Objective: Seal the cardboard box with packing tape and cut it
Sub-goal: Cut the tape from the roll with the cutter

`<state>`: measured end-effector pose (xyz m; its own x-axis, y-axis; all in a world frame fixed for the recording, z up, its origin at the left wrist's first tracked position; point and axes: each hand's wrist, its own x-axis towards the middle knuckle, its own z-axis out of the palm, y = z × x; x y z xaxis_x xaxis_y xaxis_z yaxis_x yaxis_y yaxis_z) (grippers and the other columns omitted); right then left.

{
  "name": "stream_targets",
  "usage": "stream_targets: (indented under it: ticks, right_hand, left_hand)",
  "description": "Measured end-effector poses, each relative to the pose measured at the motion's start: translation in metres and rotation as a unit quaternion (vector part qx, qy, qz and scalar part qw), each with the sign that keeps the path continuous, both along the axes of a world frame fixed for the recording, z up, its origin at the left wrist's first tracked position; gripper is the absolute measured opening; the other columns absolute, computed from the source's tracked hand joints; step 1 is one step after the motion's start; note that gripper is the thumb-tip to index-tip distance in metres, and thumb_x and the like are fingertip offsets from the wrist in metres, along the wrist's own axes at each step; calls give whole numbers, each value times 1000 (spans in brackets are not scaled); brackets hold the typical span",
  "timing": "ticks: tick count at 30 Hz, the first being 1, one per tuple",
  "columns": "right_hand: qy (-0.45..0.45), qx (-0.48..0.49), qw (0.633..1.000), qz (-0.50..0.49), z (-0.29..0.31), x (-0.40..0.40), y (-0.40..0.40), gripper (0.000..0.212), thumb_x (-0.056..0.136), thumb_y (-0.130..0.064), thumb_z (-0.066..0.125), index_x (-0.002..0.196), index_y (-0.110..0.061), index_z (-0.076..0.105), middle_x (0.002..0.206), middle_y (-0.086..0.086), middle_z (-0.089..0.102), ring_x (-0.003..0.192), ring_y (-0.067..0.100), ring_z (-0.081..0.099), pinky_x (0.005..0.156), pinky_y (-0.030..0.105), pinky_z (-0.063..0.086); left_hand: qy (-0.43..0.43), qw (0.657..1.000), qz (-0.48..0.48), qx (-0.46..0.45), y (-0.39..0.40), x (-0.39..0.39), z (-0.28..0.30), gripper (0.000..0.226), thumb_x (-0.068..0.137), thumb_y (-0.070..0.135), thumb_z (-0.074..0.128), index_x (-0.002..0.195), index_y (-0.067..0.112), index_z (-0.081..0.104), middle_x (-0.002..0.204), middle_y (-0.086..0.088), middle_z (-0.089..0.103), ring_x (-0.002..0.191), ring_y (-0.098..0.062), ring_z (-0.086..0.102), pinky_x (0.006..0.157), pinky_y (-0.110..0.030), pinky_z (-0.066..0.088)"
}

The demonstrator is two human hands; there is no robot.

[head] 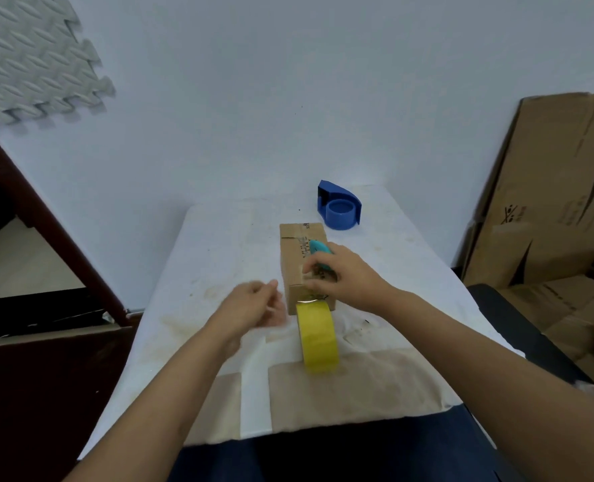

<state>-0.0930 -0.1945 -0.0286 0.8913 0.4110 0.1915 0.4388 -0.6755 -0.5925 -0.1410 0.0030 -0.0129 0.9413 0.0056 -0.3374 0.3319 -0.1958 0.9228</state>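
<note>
A small cardboard box (297, 255) lies lengthwise on the white-covered table (226, 245). A yellow tape roll (318, 337) stands on edge against the box's near end, its strip running up onto the box. My right hand (344, 278) rests on the near top edge of the box, gripping a teal cutter (320, 248) whose tip points away along the lid. My left hand (254, 307) hovers just left of the box and the roll, blurred, fingers loosely curled and holding nothing.
A blue tape dispenser (339, 207) sits behind the box. Flattened cardboard sheets (546, 189) lean at the right, above a dark chair edge (518, 335). A dark wooden cabinet (45, 307) stands at the left. A grey foam mat (34, 60) hangs on the wall.
</note>
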Motion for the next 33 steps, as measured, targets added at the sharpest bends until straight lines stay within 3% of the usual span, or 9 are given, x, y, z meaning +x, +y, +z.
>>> stream_targets:
  ticks: [3,7,10,13,23,27,30,33]
  right_hand:
    - [-12,-41,999,0,-7,3,3,28,81,-35,71,104,-24,59,111,3,51,102,22,46,88,36,47]
    - [-37,-38,999,1,-4,2,6,26,83,-33,69,103,-21,58,111,4,51,100,22,46,86,34,47]
    - [-28,-76,997,3,-4,4,6,32,80,-29,72,105,-21,54,119,6,48,105,21,43,88,32,46]
    - [-37,-82,996,-1,-8,6,12,36,77,-29,75,104,-21,53,115,3,46,100,19,40,80,27,41]
    - [-36,-64,997,-20,-12,7,14,37,76,-28,77,102,-22,52,110,-1,43,98,19,40,82,30,44]
    - [-31,-62,997,-29,-13,8,15,36,77,-29,76,102,-24,51,112,-1,43,98,17,39,80,28,41]
    - [-34,-58,997,-41,-15,5,17,35,78,-28,75,104,-23,51,111,0,44,96,16,37,76,25,35]
    - [-40,-47,997,-45,-14,4,17,35,78,-26,74,104,-22,51,107,-1,44,95,15,37,70,20,32]
  left_hand:
    - [118,990,-49,-57,-11,-11,-8,52,96,46,51,102,-3,65,90,-22,73,73,-24,74,60,-26,59]
    - [148,981,-82,-98,-23,-13,-12,56,88,54,59,122,10,55,105,-19,74,89,-27,75,69,-33,61]
    - [157,977,-100,-101,-23,-15,-13,54,86,49,64,124,13,51,104,-18,75,86,-28,75,73,-37,62]
    - [153,973,-138,-99,-25,-20,-11,37,92,41,59,114,12,65,93,-15,77,79,-25,75,77,-34,61]
    - [167,972,-154,-58,-20,-16,-13,37,90,42,61,96,6,68,74,-11,71,61,-18,68,58,-25,58]
    - [193,967,-146,-76,-14,-16,-15,43,89,42,62,109,5,68,91,-14,73,76,-22,69,75,-31,59]
    - [196,964,-130,-122,-17,-13,-10,38,91,30,58,120,6,65,109,-19,73,91,-29,70,87,-38,56]
    - [187,965,-98,-158,-26,-12,-14,31,91,24,55,117,9,64,94,-20,75,78,-28,73,83,-40,57]
